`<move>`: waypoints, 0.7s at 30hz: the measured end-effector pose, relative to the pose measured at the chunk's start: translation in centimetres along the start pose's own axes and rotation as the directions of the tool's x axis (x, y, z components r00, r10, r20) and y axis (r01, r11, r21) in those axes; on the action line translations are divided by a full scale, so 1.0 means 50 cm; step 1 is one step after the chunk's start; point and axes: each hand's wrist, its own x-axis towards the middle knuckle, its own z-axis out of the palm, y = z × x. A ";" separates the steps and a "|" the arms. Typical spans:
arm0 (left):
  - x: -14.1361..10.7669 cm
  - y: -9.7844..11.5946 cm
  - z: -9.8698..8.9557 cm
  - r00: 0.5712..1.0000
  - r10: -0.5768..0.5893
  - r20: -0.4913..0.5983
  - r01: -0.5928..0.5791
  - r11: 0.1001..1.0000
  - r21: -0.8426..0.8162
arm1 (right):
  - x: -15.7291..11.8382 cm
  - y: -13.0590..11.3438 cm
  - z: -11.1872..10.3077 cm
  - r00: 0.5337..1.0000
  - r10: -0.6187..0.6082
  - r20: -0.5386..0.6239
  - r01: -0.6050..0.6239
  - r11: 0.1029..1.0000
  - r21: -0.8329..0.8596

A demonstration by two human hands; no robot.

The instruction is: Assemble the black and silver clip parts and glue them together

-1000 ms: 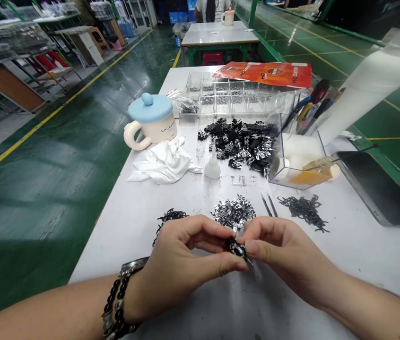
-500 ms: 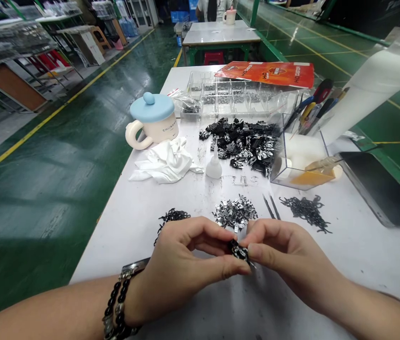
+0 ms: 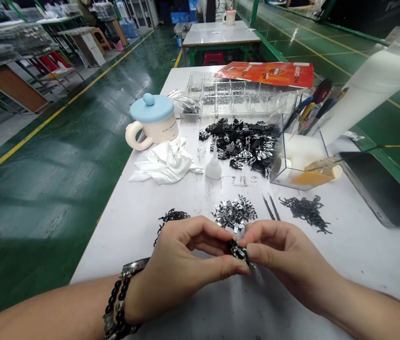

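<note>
Between my two hands is a small shiny black part (image 3: 238, 251), whose exact kind I cannot make out. My left hand (image 3: 189, 259) pinches it from the left with thumb and fingers. From the right, the thumb and fingertips of my right hand (image 3: 285, 255) grip the same part. Just beyond the hands lies a pile of small silver metal pieces (image 3: 234, 211). Black tweezers (image 3: 271, 207) rest beside that pile. Thin black curved pieces (image 3: 174, 216) sit behind my left hand, and a similar black heap (image 3: 307, 211) lies at the right.
A heap of black parts (image 3: 246, 144) covers the table's middle. Around it stand a lidded mug (image 3: 157, 127), white cloth (image 3: 168, 163), small squeeze bottle (image 3: 213, 167), clear tool holder (image 3: 301, 174), white bottle (image 3: 380, 80) and dark phone (image 3: 384, 189). Behind is a compartment tray (image 3: 221, 111) under an orange sheet (image 3: 267, 74).
Both hands keep their grip on the black part, with only a very slight shift of the fingers. Everything on the table stays in place.
</note>
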 end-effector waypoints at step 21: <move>0.000 -0.004 -0.002 0.997 0.065 -0.034 -0.062 0.994 0.085 | -0.010 0.006 -0.001 1.000 -0.017 0.000 0.017 0.995 -0.103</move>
